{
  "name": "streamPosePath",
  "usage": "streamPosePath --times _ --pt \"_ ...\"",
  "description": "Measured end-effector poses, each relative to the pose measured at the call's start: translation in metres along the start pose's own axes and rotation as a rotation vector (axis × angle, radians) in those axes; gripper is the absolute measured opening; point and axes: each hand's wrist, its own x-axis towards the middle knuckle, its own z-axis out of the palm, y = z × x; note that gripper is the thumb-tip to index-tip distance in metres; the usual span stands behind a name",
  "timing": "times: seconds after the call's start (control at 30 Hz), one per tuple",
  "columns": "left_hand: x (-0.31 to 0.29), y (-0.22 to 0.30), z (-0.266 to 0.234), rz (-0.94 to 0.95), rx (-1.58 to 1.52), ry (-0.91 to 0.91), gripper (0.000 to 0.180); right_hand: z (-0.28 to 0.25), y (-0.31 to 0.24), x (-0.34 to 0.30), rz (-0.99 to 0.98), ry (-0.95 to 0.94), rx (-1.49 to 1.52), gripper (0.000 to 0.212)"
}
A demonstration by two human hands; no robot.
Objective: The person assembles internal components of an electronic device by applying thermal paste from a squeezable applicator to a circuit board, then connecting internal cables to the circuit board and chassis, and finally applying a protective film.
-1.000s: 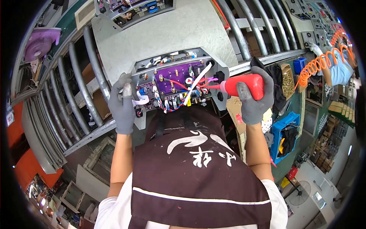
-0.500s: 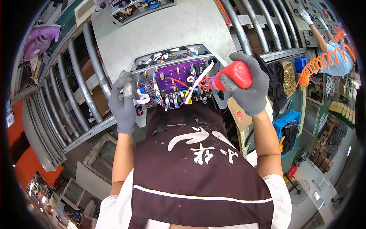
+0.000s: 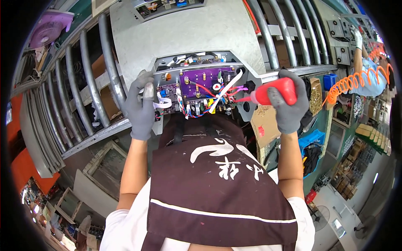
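Observation:
A grey metal chassis [image 3: 248, 83] stands in front of me at the edge of the work surface, with a purple circuit board [image 3: 201, 79] fixed inside it. Red, blue and white wires run along the board's near side, and a white strap [image 3: 226, 90] slants across them. In a grey glove, my left hand [image 3: 143, 102] grips the chassis's left end, thumb toward me. My gloved right hand [image 3: 289, 104] is wrapped around a red squeeze bottle [image 3: 274, 92]. The bottle lies nearly level, its thin nozzle aimed left at the wires by the board's right end; contact is unclear.
A pale board [image 3: 184, 29] lies beyond the chassis, with metal rollers [image 3: 109, 62] on both sides. Another chassis [image 3: 167, 8] sits at the far edge. Right are a box of small brass-coloured parts [image 3: 316, 96], a blue crate [image 3: 312, 146], an orange coiled hose [image 3: 335, 85] and a co-worker [image 3: 368, 77].
My right hand has moved right and slightly nearer, drawing the red bottle back from the wires. My left hand stays on the chassis's left end. The whole view has shifted slightly.

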Motion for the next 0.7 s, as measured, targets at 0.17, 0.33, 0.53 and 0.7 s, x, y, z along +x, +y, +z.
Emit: streamPosePath --times 0.17,0.33,0.53,0.7 --pt "0.002 0.003 -0.001 -0.007 0.021 0.011 0.015 -0.012 0.001 0.006 0.131 0.27 0.498 0.048" --pt "0.002 0.001 -0.001 0.051 0.033 0.004 0.015 0.018 -0.031 0.018 0.1 0.1 0.515 0.056" --pt "0.001 -0.003 -0.002 0.083 0.036 0.007 0.015 0.066 -0.064 0.021 0.005 -0.365 0.005 0.048" --pt "0.002 -0.003 -0.003 0.117 0.044 0.018 0.015 0.081 -0.057 0.022 -0.031 -0.406 -0.061 0.046"
